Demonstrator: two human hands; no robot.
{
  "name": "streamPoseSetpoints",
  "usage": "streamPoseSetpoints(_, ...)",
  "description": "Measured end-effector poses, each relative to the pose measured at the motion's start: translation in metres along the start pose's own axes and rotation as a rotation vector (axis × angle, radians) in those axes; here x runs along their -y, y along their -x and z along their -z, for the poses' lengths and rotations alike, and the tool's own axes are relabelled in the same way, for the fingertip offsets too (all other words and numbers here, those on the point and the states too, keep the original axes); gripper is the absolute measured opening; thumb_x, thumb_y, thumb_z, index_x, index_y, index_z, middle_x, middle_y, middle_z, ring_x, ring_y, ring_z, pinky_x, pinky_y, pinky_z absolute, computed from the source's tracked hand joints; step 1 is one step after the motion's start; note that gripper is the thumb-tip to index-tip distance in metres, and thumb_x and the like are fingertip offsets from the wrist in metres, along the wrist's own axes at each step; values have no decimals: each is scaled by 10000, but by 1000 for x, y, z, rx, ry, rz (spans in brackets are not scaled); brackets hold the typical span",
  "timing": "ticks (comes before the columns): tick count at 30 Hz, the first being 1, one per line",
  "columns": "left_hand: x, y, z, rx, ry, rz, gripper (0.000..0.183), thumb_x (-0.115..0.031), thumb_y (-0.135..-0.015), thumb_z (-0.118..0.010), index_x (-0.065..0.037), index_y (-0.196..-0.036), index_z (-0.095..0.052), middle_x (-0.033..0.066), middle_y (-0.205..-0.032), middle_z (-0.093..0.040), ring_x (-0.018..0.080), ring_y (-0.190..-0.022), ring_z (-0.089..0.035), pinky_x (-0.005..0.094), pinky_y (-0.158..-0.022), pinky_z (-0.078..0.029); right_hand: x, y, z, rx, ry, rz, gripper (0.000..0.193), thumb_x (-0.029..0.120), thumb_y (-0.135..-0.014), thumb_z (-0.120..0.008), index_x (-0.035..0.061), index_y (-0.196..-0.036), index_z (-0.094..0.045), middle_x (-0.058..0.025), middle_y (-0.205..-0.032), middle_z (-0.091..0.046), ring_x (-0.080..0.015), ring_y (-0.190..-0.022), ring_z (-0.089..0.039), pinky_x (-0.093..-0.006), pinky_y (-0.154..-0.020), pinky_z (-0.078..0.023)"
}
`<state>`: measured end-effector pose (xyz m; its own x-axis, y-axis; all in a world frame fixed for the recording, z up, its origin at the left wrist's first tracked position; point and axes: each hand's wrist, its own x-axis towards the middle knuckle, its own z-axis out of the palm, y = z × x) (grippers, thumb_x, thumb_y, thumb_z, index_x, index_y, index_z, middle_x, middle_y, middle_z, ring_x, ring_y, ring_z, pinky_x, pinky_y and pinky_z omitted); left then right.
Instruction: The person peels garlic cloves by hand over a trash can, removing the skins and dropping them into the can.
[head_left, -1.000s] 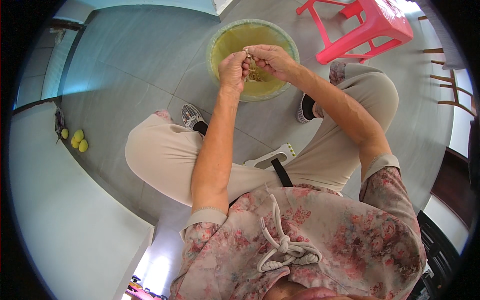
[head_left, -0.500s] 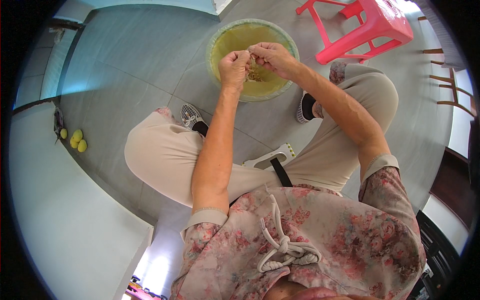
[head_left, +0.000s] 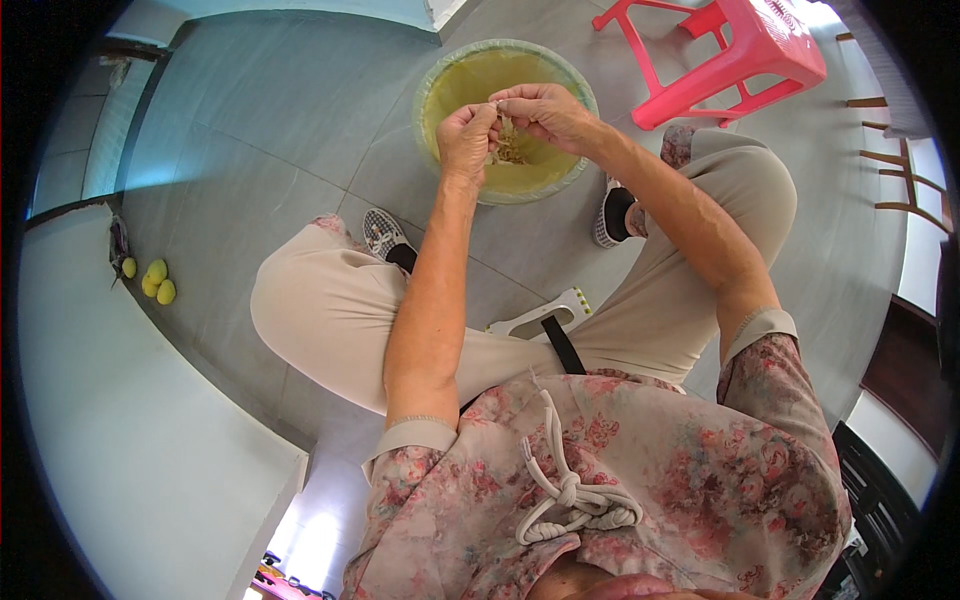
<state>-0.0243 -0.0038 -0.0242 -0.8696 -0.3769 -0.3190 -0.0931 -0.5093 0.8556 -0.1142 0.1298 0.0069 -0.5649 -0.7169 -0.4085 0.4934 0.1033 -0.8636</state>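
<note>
Both of my hands meet over a round bin point(head_left: 445, 75) with a yellowish-green lining, standing on the floor between my feet. My left hand point(head_left: 467, 140) is closed, its thumb and fingertips pinched together. Against it, my right hand point(head_left: 545, 115) pinches at the same spot. Whatever lies between the fingertips is too small to make out. Pale, thin scraps point(head_left: 512, 150) lie at the bottom of the bin, partly hidden behind my hands.
A pink plastic stool point(head_left: 740, 65) stands at the far right, beyond my right knee. Several yellow-green round fruits point(head_left: 157, 280) lie by the wall on the left. A low white stool point(head_left: 540, 318) shows beneath me. Wooden chair legs point(head_left: 905, 180) stand at the right edge.
My fingertips have shifted very slightly over the bin, still pinched together. A little more of the pale scraps shows between my hands.
</note>
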Motion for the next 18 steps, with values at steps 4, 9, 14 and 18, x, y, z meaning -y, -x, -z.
streamPoseSetpoints(4,0,0,0,10,36,7,153,-174,-837,-667,-43,-780,-614,7,-672,-587,57,-535,-493,188,-473,-392,2,1,1,11,20,-12,267,178,-890,-629,37,-1117,-624,50,-843,-565,-9,-695,-476,-132,-564,-382)
streamPoseSetpoints(9,-5,2,0,45,30,16,134,-166,-841,-655,-49,-787,-617,5,-671,-584,53,-532,-490,179,-460,-384,4,5,-6,-32,-33,-45,296,168,-886,-615,31,-1148,-601,51,-809,-541,-4,-662,-446,-131,-530,-352)
streamPoseSetpoints(14,-8,2,-2,85,213,114,100,-149,-834,-636,-62,-791,-615,-7,-667,-579,39,-525,-485,164,-429,-375,-1,4,5,129,-346,-102,331,166,-884,-613,20,-1177,-566,52,-777,-512,3,-628,-410,-145,-450,-259)
streamPoseSetpoints(18,-11,4,-2,94,231,125,91,-146,-832,-638,-75,-783,-611,-9,-670,-581,38,-520,-483,163,-432,-378,3,6,-7,23,-354,-98,323,159,-887,-609,21,-1176,-566,55,-779,-493,1,-615,-395,-151,-432,-244)
